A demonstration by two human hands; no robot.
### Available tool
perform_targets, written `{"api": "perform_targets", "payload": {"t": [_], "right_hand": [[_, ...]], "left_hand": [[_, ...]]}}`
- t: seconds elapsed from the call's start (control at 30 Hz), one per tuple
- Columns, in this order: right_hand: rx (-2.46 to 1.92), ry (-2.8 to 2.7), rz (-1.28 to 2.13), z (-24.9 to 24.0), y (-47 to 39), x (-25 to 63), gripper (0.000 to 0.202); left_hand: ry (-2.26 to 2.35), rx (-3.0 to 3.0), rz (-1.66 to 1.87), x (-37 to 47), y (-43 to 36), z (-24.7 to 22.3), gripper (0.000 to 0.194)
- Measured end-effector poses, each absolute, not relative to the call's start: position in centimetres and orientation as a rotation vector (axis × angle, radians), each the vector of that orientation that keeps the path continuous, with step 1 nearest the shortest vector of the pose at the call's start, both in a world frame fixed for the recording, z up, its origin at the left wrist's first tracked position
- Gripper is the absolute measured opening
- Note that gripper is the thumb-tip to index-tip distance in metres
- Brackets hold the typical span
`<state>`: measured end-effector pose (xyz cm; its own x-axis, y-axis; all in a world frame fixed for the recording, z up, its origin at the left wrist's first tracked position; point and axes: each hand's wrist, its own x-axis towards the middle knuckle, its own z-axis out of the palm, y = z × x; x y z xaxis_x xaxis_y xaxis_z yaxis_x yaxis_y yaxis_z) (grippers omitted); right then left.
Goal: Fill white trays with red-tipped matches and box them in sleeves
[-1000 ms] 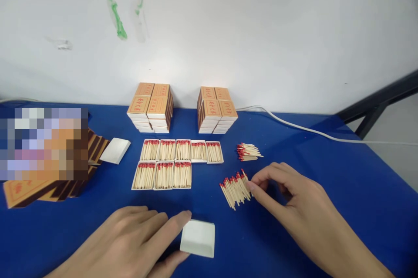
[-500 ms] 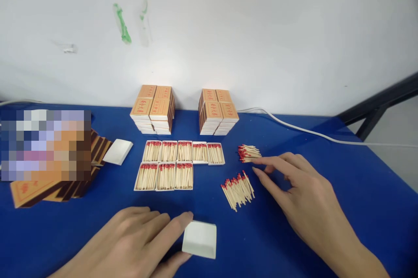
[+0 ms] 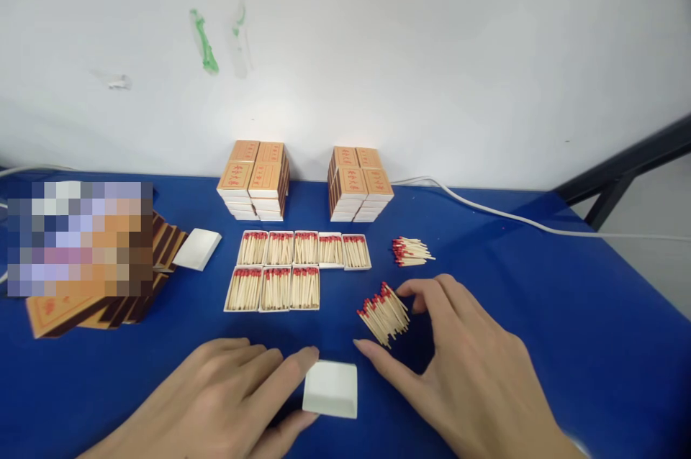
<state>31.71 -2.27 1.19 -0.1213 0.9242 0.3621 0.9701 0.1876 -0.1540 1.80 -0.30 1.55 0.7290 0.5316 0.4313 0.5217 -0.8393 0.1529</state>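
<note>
Blue surface point(image 3: 540, 286), white wall point(image 3: 432, 49) behind with a gnarly green smear point(image 3: 204, 43). Left hand point(image 3: 227, 391) is pinching a white matchbox tray point(image 3: 330, 387) in front of the filled trays point(image 3: 276, 290); right hand point(image 3: 464, 347) curls slackly around loose matches point(image 3: 385, 315).

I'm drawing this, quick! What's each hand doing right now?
Left hand: closed, holding the white rectangular matchbox tray.
Right hand: open, spread beside the loose red-tipped wooden matches.

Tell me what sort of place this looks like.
Probably a small indoor work area, though the wider room is out of view: a blue table against a pale, marked wall, with stacks of matchboxes and rows of match-filled trays.
</note>
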Motion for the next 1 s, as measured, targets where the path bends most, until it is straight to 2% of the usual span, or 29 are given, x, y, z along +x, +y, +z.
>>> {"api": "perform_targets", "payload": {"t": [0.2, 0.37, 0.6, 1.0], "right_hand": [[-1.683, -2.161, 0.078, 1.0, -2.1, 31.6, 0.041], [-1.587, -2.181, 0.275, 1.3, -1.9, 32.2, 0.037], [-1.433, -2.266, 0.317, 1.5, -1.6, 33.0, 0.024], [-1.436, -2.443, 0.265, 0.7, -1.7, 34.4, 0.028]], "left_hand": [[0.895, 2.914, 0.736, 1.9, -0.3, 1.7, 0.039], [0.931, 2.881, 0.743, 1.7, -0.6, 1.5, 0.038], [0.999, 2.813, 0.743, 1.8, -0.5, 1.3, 0.035], [1.021, 2.799, 0.730, 1.7, -0.7, 1.0, 0.033]]}}
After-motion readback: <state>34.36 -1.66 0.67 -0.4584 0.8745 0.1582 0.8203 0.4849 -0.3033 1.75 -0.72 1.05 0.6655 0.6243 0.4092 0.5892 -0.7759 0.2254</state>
